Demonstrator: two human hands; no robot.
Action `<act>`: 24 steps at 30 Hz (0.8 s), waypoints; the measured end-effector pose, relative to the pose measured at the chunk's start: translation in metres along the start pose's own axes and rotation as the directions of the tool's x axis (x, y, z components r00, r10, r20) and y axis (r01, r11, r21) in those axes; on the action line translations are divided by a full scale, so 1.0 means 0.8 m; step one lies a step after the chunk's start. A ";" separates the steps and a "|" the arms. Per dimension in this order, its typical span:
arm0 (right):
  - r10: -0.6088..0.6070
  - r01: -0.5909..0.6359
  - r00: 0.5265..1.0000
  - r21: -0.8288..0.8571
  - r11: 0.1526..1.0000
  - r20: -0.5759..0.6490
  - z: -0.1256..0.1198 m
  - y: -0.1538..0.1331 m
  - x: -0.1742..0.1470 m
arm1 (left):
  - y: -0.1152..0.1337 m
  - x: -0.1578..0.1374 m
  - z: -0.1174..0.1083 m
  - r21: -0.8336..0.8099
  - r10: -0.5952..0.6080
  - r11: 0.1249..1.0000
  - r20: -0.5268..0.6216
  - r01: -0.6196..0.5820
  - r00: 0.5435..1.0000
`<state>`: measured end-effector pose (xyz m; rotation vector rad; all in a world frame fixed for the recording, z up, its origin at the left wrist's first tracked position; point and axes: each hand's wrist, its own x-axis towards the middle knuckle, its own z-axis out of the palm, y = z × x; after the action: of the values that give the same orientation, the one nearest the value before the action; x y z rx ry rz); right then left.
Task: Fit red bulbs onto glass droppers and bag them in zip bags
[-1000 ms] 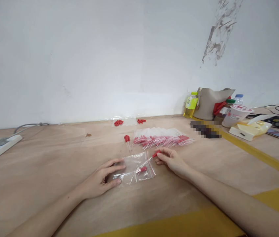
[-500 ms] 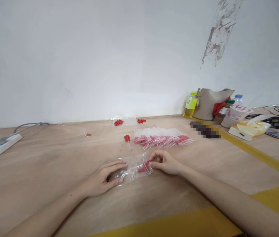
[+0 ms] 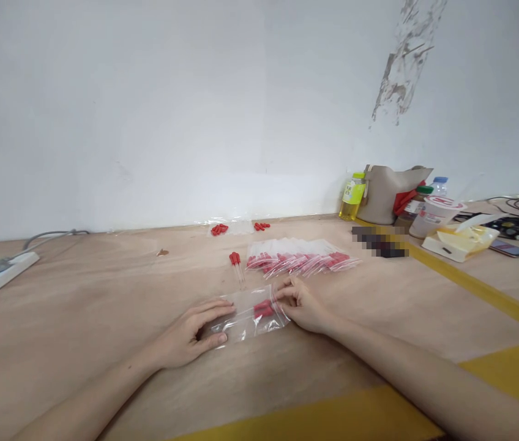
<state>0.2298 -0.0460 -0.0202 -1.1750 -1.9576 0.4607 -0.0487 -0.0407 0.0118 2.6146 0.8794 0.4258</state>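
Note:
A clear zip bag (image 3: 245, 334) lies flat on the table between my hands, with red-bulbed droppers (image 3: 263, 309) inside it. Their bulbs point toward the bag's right-hand mouth. My left hand (image 3: 199, 327) rests on the bag's left end, thumb and fingers stretched apart. At the mouth, the fingers of my right hand (image 3: 300, 306) are pinched on the bag's edge. Just beyond the bag lie a few loose droppers with red bulbs (image 3: 235, 258) and thin clear stems. A row of overlapping filled zip bags (image 3: 303, 257) is spread out behind my right hand.
Red rubber bulbs (image 3: 219, 229) lie on clear plastic by the wall. A power strip (image 3: 7, 278) is at the left. To the right are a yellow-liquid bottle (image 3: 352, 196), a grey bag (image 3: 381, 196), a cup (image 3: 436, 217), a tissue pack (image 3: 464, 240) and a phone (image 3: 511, 248).
The droppers have gone fully inside the bag, and my right hand has let go of the red bulb and moved to the bag's mouth. My left hand has stayed in place.

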 end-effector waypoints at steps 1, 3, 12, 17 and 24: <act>-0.032 0.032 0.999 0.009 0.999 0.042 -0.002 0.000 0.000 | 0.000 0.000 0.000 0.005 -0.002 1.000 0.005 0.002 1.000; -0.030 0.029 0.995 0.011 1.000 0.094 -0.009 -0.001 0.001 | 0.000 -0.001 0.000 0.016 -0.007 1.000 0.013 0.007 1.000; 0.043 -0.048 0.997 -0.087 0.995 -0.062 -0.038 -0.020 0.043 | -0.004 -0.002 -0.004 0.047 -0.002 0.999 0.060 0.000 0.998; -0.056 0.042 0.998 -0.297 0.954 -0.038 -0.016 -0.026 0.115 | -0.008 -0.006 -0.003 0.055 0.003 0.998 0.057 -0.007 0.998; 0.150 -0.084 0.978 -0.390 0.917 0.142 0.029 -0.012 0.160 | -0.009 -0.009 -0.004 0.053 -0.005 0.999 0.048 0.002 0.999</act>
<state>0.1730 0.0613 0.0279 -1.5490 -2.1979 0.2494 -0.0591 -0.0396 0.0102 2.6596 0.8914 0.3420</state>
